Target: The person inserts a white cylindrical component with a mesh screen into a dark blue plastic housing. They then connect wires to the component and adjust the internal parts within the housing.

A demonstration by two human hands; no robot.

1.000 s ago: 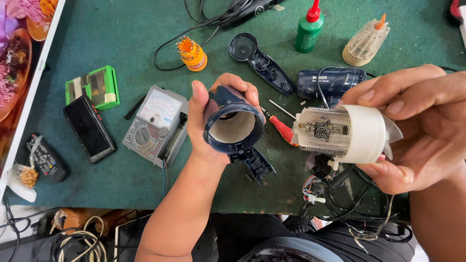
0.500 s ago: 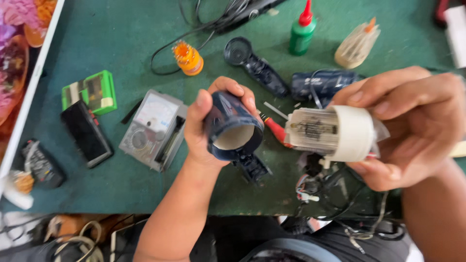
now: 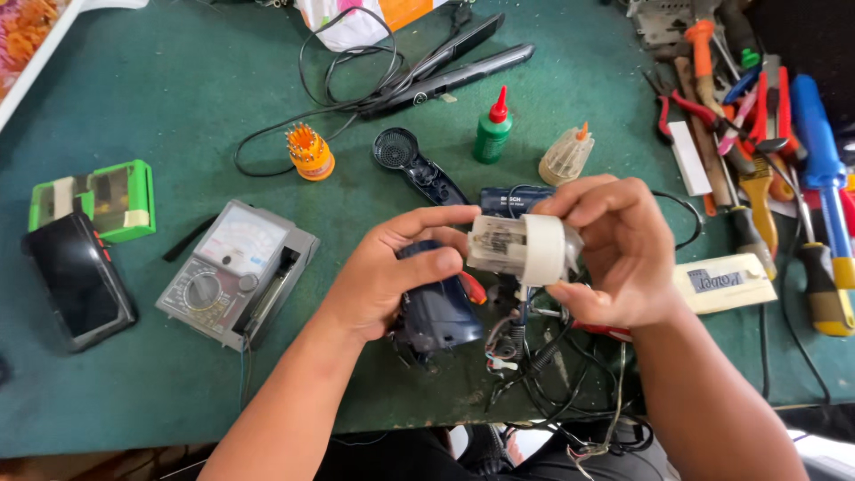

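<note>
My left hand (image 3: 396, 272) grips a dark blue plastic hair-dryer housing (image 3: 438, 313) low over the green table (image 3: 134, 392), its thumb and fingers wrapped round the upper end. My right hand (image 3: 619, 249) holds a white cylindrical heater and motor unit (image 3: 521, 249) by its wide ring, with the coil end pointing left at the housing's mouth. The two parts touch or nearly touch between my hands. Thin wires (image 3: 534, 356) trail down from the unit to the table's front edge.
A grey analogue multimeter (image 3: 236, 272), a black phone (image 3: 78, 281) and a green box (image 3: 93, 198) lie at left. Behind my hands are an orange bit holder (image 3: 309, 151), a black dryer half-shell (image 3: 419, 165), a green bottle (image 3: 492, 129) and a hair straightener (image 3: 445, 71). Screwdrivers and pliers (image 3: 784, 134) crowd the right.
Both hands have come lower and closer together. The housing, held up with its open mouth toward me before, is now turned down near the table with the white unit brought against it.
</note>
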